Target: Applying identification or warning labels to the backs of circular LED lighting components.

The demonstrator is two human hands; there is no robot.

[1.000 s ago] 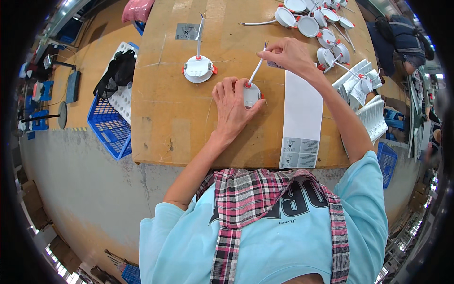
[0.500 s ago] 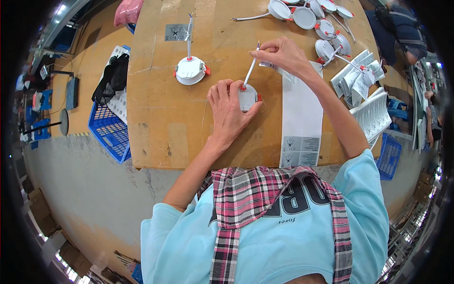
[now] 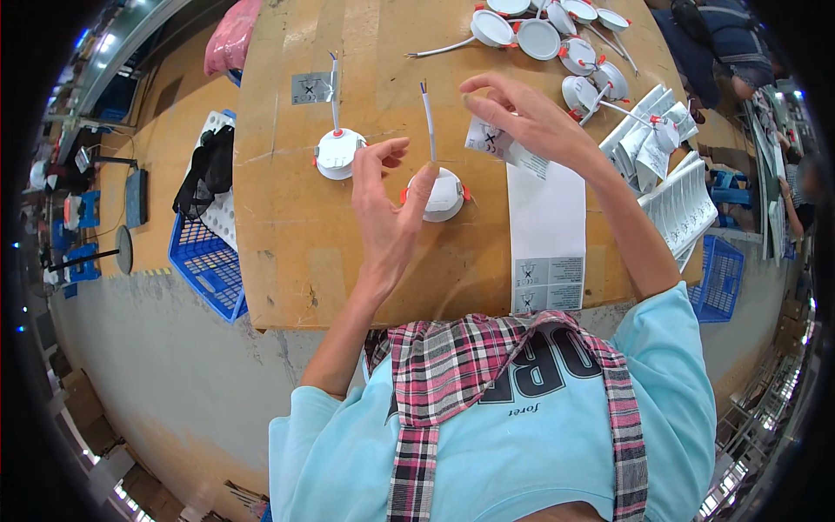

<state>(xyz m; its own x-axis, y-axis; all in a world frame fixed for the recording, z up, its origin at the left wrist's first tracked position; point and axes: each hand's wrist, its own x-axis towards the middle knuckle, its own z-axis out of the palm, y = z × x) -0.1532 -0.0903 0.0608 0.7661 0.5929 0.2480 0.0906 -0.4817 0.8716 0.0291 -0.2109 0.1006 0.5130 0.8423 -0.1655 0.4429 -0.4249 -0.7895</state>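
The lamp (image 3: 442,193), a round white downlight with red spring clips and a white lead standing up from it, sits on the desk (image 3: 287,244) just in front of the person, with the left hand (image 3: 387,217) touching its near edge, fingers loosely spread and gripping nothing. The right hand (image 3: 522,117) is raised beyond it, pinching a small printed label (image 3: 504,146) between its fingers. The label is not yet on the lamp, so sticking it looks like the step in hand. One more lamp (image 3: 337,152) stands to the left, apparently dealt with already; at the far edge lies a heap (image 3: 557,39) of about eight more, seemingly waiting. A long white strip of backing paper (image 3: 546,230) carries two labels at its near end. A stack of folded leaflets (image 3: 670,170) lies at right, and a blue crate (image 3: 207,261) sits beside the desk.
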